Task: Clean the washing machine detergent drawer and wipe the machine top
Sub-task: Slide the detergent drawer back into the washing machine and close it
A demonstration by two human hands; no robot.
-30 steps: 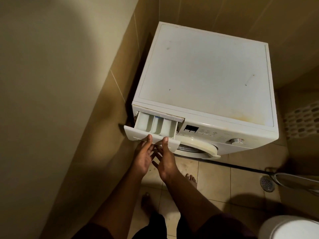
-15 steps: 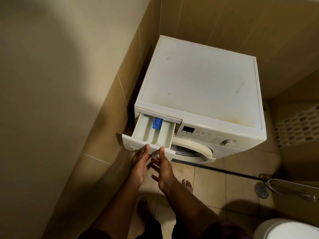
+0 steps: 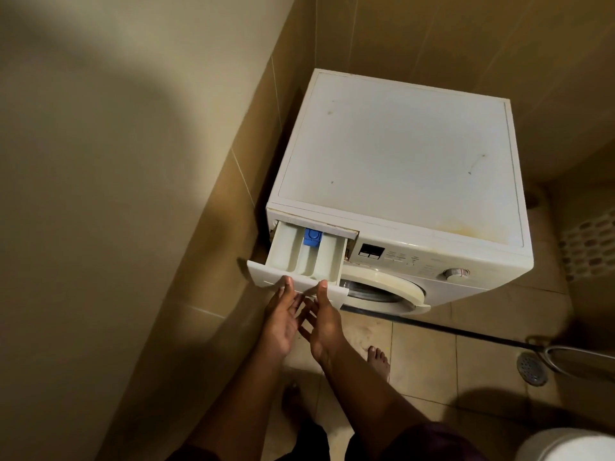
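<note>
The detergent drawer (image 3: pixel 301 256) stands well out of its slot at the top left corner of the washing machine (image 3: pixel 399 181), its white front panel hanging over the tiled floor (image 3: pixel 429 347) and a blue insert (image 3: pixel 312 237) showing at the back of the middle compartment. Both hands are at that front panel from below: the left hand (image 3: pixel 278 324) has its thumb on the panel's upper edge and its fingers reaching under it, and the right hand (image 3: pixel 324 322) does the same just beside it, so each pinches the panel lightly between thumb and fingers. The drawer looks like thin, stiff moulded plastic, light enough for one hand, though likely slick with soap film (and possibly holding water in its compartments). A steadier hold would be under the tray's side walls, kept level, since the front panel alone gives leverage that could strain it. The machine top (image 3: pixel 392 154) shows yellowish staining near its front right corner and awaits wiping.
</note>
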